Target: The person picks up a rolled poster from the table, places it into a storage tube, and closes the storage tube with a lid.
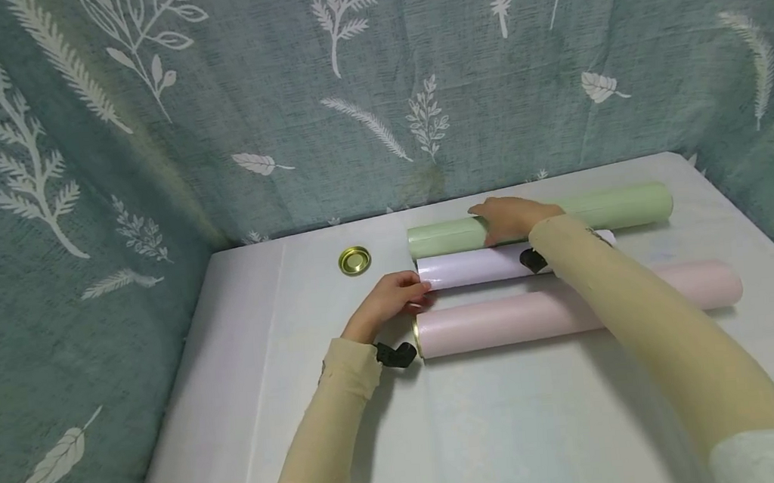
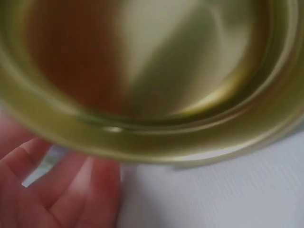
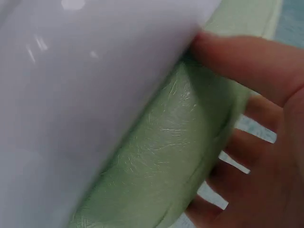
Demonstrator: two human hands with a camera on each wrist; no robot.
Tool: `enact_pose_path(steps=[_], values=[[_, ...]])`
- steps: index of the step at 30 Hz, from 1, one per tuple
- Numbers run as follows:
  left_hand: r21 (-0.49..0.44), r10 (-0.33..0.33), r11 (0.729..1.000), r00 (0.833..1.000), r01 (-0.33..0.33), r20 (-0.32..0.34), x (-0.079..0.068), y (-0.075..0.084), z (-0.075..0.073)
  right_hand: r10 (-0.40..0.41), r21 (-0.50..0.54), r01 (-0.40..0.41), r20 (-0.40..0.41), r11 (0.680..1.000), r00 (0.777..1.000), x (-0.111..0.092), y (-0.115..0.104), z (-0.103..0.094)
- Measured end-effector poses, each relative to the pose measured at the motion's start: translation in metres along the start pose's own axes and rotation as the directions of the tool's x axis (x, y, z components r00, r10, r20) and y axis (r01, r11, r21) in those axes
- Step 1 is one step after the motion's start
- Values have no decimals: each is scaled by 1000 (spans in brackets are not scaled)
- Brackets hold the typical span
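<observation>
Three long cylinders lie side by side in the head view: a light green roll [image 1: 619, 208] at the back, a shorter glossy white roll [image 1: 474, 267] in the middle, and a pink tube [image 1: 503, 325] in front. My right hand [image 1: 511, 218] reaches across the green roll and grips it, thumb along the seam beside the white roll and fingers over the far side. With its fingertips, my left hand [image 1: 391, 298] holds the left end of the white roll. The pink tube's gold metal end [image 2: 142, 142] fills much of the left wrist view and partly hides those fingers.
A round gold lid [image 1: 354, 261] lies on the white tabletop [image 1: 311, 316], left of the rolls. Behind and at both sides hangs a green-grey curtain [image 1: 265, 77] with a white leaf pattern. The right forearm crosses over the pink tube.
</observation>
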State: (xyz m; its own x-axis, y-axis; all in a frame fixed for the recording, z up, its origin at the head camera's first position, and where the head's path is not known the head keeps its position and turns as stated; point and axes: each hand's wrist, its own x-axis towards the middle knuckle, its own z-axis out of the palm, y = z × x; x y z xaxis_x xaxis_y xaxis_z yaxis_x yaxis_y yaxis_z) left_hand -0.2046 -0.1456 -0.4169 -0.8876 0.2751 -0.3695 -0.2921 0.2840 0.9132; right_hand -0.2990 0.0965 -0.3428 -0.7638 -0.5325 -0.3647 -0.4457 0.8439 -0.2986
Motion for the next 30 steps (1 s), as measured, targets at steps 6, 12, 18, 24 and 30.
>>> enact_pose_path(steps=[6,12,18,24,30], values=[[6,3,1000,999,-3,-48,-9,-2,-1,-1,-108,-3,-39,994,999,-12,5,-2],[-178,50,982,992,-69,-112,-22,-13,-10,-39,-68,29,-159,997,987,-34,13,-22],[-532,76,831,981,-163,-181,-39,-22,-22,-87,-61,73,-267,995,960,-67,22,-23],[-651,140,716,965,-252,-220,-49,-25,-30,-148,-76,128,-490,989,859,-103,27,4],[-751,177,559,935,-352,-306,-56,-34,-29,-172,-99,145,-704,984,689,-128,25,34]])
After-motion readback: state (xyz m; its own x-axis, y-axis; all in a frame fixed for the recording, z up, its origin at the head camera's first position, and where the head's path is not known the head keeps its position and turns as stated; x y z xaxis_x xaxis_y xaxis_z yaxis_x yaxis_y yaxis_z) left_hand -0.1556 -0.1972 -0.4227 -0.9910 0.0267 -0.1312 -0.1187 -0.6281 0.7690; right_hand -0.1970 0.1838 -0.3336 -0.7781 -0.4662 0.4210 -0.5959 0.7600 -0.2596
